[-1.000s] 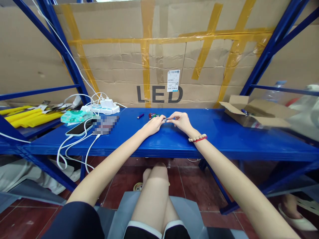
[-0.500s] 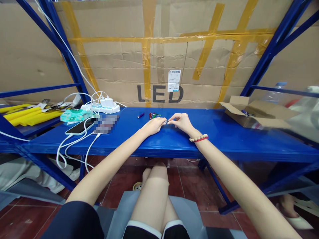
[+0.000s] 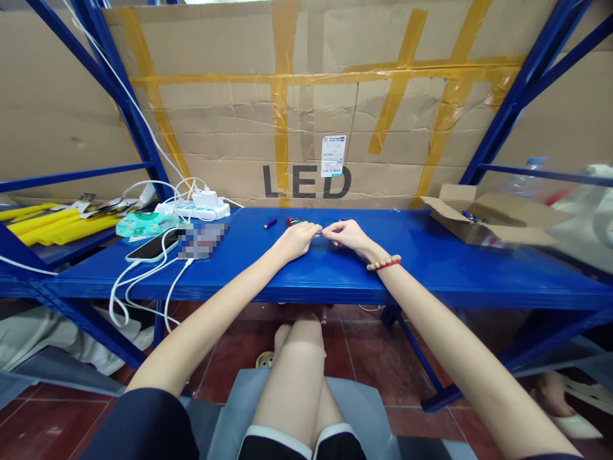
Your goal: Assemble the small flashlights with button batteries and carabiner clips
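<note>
My left hand [image 3: 301, 239] rests over the blue tabletop [image 3: 230, 268], fingers closed on a small shiny metallic piece [image 3: 319, 232]. Against the other end of that piece, my right hand [image 3: 348, 236] pinches with thumb and fingertips. The fingers cover most of it, so its kind cannot be made out. Just behind my left hand lie small red and green metallic items [image 3: 293, 222], partly hidden. Left of them is a short purple cylinder [image 3: 271, 223] with a silvery end. A bit of purple [image 3: 342, 220] shows behind my right fingers.
To the left are a phone [image 3: 154, 245] with white cables, a turquoise tissue pack [image 3: 146, 224], a white power strip [image 3: 204, 206] and yellow strips [image 3: 52, 225]. An open cardboard box [image 3: 483, 217] stands at the right. Behind the table rises a taped cardboard panel [image 3: 220, 140].
The fingers of my right hand have curled lower and closer in around the small piece. My left hand stays nearly in place, with its fingers slightly higher.
</note>
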`<state>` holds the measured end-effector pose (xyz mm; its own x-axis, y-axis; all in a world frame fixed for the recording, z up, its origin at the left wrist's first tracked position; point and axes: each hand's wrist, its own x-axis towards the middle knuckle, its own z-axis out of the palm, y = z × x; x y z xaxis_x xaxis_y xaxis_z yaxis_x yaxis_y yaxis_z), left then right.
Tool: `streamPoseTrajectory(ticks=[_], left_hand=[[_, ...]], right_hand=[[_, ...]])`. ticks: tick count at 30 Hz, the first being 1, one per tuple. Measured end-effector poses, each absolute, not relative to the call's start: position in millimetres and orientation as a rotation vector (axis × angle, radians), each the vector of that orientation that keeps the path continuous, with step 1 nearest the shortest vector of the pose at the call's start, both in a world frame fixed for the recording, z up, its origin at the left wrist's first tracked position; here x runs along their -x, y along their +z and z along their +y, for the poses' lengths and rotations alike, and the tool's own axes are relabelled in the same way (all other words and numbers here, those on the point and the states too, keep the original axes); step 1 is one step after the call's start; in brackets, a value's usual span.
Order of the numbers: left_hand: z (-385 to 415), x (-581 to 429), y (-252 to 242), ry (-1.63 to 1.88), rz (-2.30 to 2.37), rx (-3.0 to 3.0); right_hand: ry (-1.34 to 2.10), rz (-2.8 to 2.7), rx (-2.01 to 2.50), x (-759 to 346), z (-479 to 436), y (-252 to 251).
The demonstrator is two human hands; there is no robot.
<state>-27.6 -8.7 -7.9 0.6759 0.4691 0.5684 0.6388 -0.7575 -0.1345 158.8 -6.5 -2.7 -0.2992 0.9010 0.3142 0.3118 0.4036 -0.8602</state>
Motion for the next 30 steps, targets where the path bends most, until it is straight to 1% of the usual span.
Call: streamPoseTrajectory(ticks=[4, 8, 19, 25, 30], left_hand=[[-7.6, 27.6, -8.7, -0.755, -0.879, 2.556], [-7.9, 26.9, -8.3, -0.753, -0.902, 2.557], [-11.9, 25.9, -8.8, -0.727, -1.037, 2.571], [-10.5, 26.5, -9.6, -0.748, -0.971, 2.547], [-11.8, 25.7, -10.0, -0.638, -1.069, 2.481]], right_hand=[[1.047, -1.753, 1.066, -158.7, -4.9, -2.8], [1.094, -1.705, 1.065, -156.9, -5.0, -2.8], [1.091, -1.720, 1.050, -157.5, 0.3, -5.5], [1.096, -1.716, 1.026, -156.2, -3.2, -2.0], [0.941, -1.733, 1.004, -157.9, -3.0, -1.5]])
